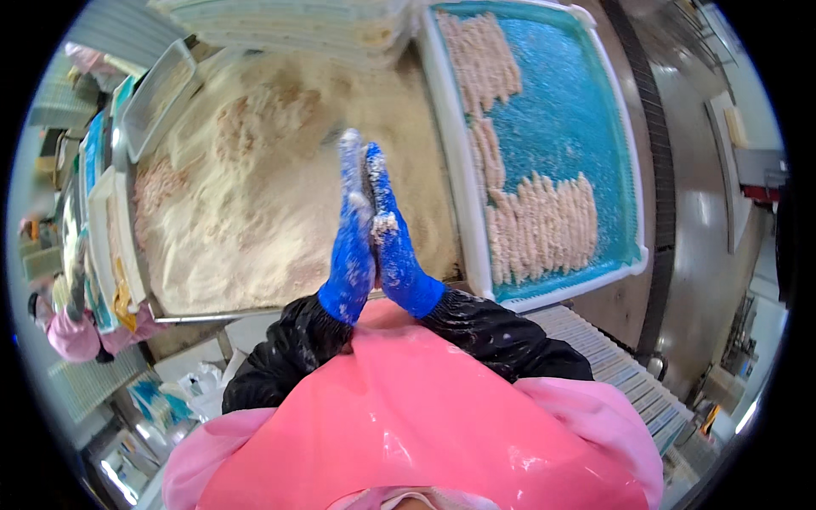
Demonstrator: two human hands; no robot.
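Observation:
My left hand and my right hand wear blue gloves dusted with pale crumbs. They are pressed palm to palm, fingers stretched forward, over the near right part of a wide metal tray. Whatever lies between the palms, if anything, is hidden. A thick layer of cream-coloured breading crumbs fills the tray. Pinkish uncoated pieces lie half buried in it farther back, with more at its left edge. To the right, crumb-coated strips lie in tight rows inside a white-rimmed tray with a blue base.
A clear plastic bin rests on the far left corner of the crumb tray. White stacked trays stand along its back. Other people in pink are at the far left. A slatted white surface lies near right.

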